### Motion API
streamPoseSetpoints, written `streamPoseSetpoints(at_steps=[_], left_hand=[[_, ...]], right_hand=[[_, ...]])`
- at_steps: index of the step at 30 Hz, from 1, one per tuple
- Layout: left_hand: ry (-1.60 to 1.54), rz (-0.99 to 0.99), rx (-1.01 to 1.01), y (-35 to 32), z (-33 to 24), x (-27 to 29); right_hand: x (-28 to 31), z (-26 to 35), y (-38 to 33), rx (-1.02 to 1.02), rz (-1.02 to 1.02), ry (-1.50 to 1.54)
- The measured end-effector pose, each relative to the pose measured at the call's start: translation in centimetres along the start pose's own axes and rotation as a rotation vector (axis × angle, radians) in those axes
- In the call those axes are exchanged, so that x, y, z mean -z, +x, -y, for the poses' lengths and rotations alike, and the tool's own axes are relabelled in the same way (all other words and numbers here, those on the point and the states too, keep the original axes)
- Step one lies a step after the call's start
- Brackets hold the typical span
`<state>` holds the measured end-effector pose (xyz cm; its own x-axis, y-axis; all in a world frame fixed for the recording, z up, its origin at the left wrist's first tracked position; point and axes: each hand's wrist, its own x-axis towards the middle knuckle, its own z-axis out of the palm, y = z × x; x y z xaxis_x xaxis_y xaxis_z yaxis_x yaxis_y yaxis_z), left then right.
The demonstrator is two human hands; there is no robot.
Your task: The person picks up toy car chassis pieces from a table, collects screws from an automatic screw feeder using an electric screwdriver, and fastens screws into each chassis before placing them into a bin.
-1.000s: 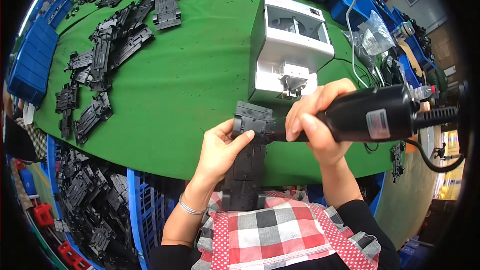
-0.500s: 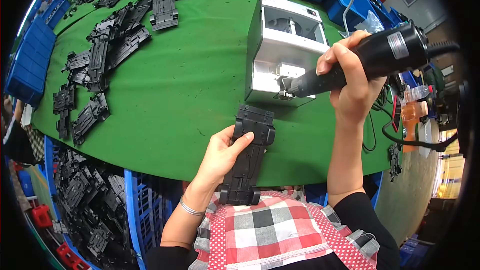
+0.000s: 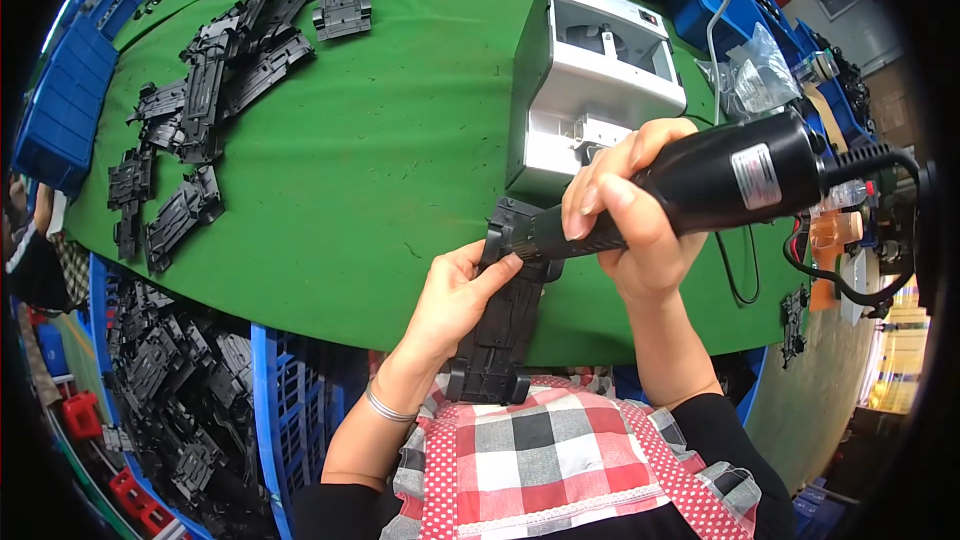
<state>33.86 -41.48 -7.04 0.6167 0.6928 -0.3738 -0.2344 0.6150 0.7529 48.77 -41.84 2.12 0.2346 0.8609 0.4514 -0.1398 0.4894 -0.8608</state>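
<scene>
My left hand (image 3: 455, 295) grips a black plastic toy car chassis (image 3: 500, 330) near its far end, thumb on top. The chassis lies lengthwise between my apron and the table's near edge. My right hand (image 3: 640, 220) is wrapped round a black corded electric screwdriver (image 3: 735, 175), held slanting down to the left. Its tip meets the far end of the chassis, close to my left thumb; the exact contact spot is too small to make out. Just beyond stands a white and grey screw feeder machine (image 3: 590, 80), partly covered by my right hand.
Several black chassis (image 3: 205, 90) are heaped on the green table cloth (image 3: 350, 170) at the left. More fill a blue crate (image 3: 265, 410) below the near left edge. Blue bins (image 3: 60, 115) stand at the far left. A power cord (image 3: 870, 285) loops at the right.
My right hand has brought the screwdriver from the feeder machine down and left to the chassis. My left hand still holds the chassis. The view has shifted slightly.
</scene>
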Motion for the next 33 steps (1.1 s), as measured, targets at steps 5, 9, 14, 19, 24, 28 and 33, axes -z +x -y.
streamPoseSetpoints(at_steps=[5, 9, 14, 19, 24, 28, 33], left_hand=[[0.029, -0.013, -0.032, -0.3, -0.1, -0.2], [0.126, 0.028, 0.008, -1.4, -0.4, -0.4], [0.013, 0.286, 0.194, -4.6, -1.2, 0.9], [0.567, 0.719, 0.056, -5.5, -0.9, 3.6], [0.285, 0.266, 0.107, -5.3, -2.8, 2.9], [0.141, -0.006, -0.062, -3.6, -3.4, 2.5], [0.041, -0.051, -0.093, -2.1, -3.3, 2.4]], right_hand=[[-0.9, -0.2, -0.6, 0.075, 0.150, -0.057], [0.7, 1.0, -0.3, 0.034, 0.218, -0.070], [3.9, 3.4, 1.9, 0.241, -0.066, 0.169], [3.2, 2.8, 3.3, 0.325, -0.253, -0.255], [3.7, 2.9, 4.1, 0.149, -0.119, -0.179], [2.6, 2.9, 1.7, 0.050, -0.107, 0.119], [0.2, 2.6, -0.5, -0.005, -0.024, 0.220]])
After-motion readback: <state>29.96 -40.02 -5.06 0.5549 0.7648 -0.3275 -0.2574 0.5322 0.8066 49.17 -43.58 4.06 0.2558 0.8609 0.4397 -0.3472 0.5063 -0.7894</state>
